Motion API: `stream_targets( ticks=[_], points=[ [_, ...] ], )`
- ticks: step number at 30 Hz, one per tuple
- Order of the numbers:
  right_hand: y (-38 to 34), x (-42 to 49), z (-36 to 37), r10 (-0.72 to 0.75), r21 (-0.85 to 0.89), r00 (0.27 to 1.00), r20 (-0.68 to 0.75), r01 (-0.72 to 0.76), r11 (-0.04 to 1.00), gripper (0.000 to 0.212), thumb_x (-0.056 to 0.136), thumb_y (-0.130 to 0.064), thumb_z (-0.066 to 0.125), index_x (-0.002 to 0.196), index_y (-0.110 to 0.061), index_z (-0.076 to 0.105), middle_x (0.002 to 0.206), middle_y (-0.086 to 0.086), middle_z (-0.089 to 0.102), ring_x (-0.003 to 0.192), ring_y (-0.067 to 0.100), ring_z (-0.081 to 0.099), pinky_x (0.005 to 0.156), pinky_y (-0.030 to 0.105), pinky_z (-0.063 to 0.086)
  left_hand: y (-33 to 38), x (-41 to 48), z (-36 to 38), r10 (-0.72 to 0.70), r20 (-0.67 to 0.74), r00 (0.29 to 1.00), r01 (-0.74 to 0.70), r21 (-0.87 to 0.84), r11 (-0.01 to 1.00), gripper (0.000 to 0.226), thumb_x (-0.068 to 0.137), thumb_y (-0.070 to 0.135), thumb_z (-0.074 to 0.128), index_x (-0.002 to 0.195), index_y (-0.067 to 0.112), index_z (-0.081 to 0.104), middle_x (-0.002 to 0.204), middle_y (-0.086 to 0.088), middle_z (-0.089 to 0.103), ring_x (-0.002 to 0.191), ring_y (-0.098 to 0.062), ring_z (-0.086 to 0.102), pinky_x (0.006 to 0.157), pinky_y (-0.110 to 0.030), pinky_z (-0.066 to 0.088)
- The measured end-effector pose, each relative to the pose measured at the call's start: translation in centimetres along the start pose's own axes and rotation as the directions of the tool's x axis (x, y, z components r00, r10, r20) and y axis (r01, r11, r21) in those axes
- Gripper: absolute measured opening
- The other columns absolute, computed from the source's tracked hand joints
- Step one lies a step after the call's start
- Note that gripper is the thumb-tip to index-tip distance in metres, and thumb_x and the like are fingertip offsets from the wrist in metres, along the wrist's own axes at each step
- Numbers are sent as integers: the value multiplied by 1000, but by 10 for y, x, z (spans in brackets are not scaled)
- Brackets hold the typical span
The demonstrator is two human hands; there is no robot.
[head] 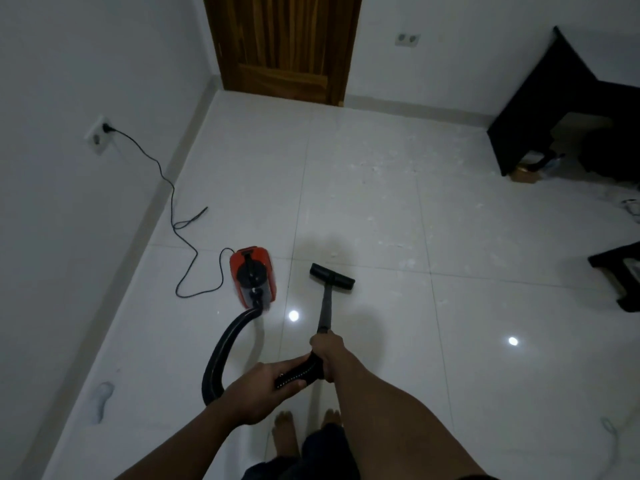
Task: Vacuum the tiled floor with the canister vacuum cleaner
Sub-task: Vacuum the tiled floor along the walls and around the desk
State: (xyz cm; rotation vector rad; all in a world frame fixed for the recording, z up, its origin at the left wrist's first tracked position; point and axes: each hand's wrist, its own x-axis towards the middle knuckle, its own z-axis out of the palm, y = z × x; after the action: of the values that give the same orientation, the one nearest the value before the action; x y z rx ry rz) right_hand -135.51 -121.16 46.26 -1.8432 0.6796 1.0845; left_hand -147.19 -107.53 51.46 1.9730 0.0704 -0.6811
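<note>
A red and black canister vacuum cleaner [252,277] stands on the white tiled floor [433,306], left of centre. Its black hose [225,348] curves from the canister down to my hands. My left hand [258,393] grips the hose end at the handle. Just ahead of it, my right hand [327,355] grips the handle where the grey wand [325,306] begins. The wand runs forward to the black floor head [331,277], which rests flat on the tiles. White dust and crumbs [398,188] lie scattered on the tiles beyond the head.
The black power cord [180,216] runs in loops from a wall socket [100,133] on the left to the canister. A wooden door [284,46] is at the back. Black furniture [554,109] stands at the right, a low black piece [620,275] nearer. My bare feet [304,431] are below.
</note>
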Motion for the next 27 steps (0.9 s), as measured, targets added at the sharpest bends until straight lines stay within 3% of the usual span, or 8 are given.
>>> stream_targets(
  ticks=[3, 8, 13, 17, 20, 23, 27],
  points=[
    [16, -17, -2, 34, 2, 999, 26, -34, 999, 41, 102, -9, 40, 142, 0, 40, 84, 11, 52, 64, 21, 52, 49, 29, 46, -4, -14, 18, 0, 3, 1000, 0, 14, 1000, 44, 97, 53, 51, 136, 64, 33, 78, 25, 65, 64, 0, 58, 59, -19, 44],
    [35, -20, -7, 88, 30, 995, 55, -90, 995, 37, 101, -10, 42, 137, 0, 45, 85, 12, 55, 63, 23, 55, 47, 29, 48, -9, -19, 40, -20, -4, 1000, 21, 66, 998, 53, 97, 54, 49, 147, 49, 32, 79, 6, 66, 57, -3, 55, 54, -18, 43],
    [46, -15, -13, 109, 67, 991, 73, -114, 991, 35, 101, -12, 44, 134, 0, 46, 89, 14, 58, 67, 25, 58, 52, 32, 52, -2, -17, 47, 1, -8, 1000, 0, 77, 997, 50, 97, 54, 50, 144, 54, 32, 78, 1, 68, 53, -2, 53, 53, -20, 43],
    [45, -10, -29, 121, 51, 990, 67, -125, 991, 34, 101, -13, 44, 133, -1, 46, 89, 14, 58, 67, 25, 58, 49, 33, 51, 13, -10, 52, -9, -2, 1000, 9, 64, 998, 53, 97, 52, 52, 147, 47, 35, 75, 12, 62, 57, 1, 55, 52, -15, 43],
    [41, -4, -41, 124, 21, 990, 60, -126, 992, 34, 102, -13, 44, 133, 0, 46, 90, 15, 58, 68, 25, 58, 47, 32, 49, 25, 1, 52, 5, 13, 1000, -6, 51, 999, 54, 98, 48, 53, 148, 42, 35, 84, 18, 62, 63, 6, 58, 55, -10, 43],
    [30, 2, -51, 127, 5, 990, 59, -128, 992, 33, 101, -13, 46, 132, 0, 46, 88, 13, 58, 66, 24, 58, 44, 29, 47, 38, 12, 47, 26, 10, 1000, -26, 18, 999, 52, 100, 41, 53, 148, 39, 35, 93, 10, 67, 62, 14, 57, 54, -6, 41],
    [6, 18, -60, 122, -14, 990, 71, -121, 993, 35, 102, -12, 45, 134, 2, 46, 87, 13, 56, 67, 24, 56, 47, 30, 47, 42, 38, 35, 3, 21, 1000, -3, -22, 1000, 50, 100, 39, 53, 147, 43, 36, 73, 14, 61, 56, 5, 53, 51, -10, 42]
  ],
)
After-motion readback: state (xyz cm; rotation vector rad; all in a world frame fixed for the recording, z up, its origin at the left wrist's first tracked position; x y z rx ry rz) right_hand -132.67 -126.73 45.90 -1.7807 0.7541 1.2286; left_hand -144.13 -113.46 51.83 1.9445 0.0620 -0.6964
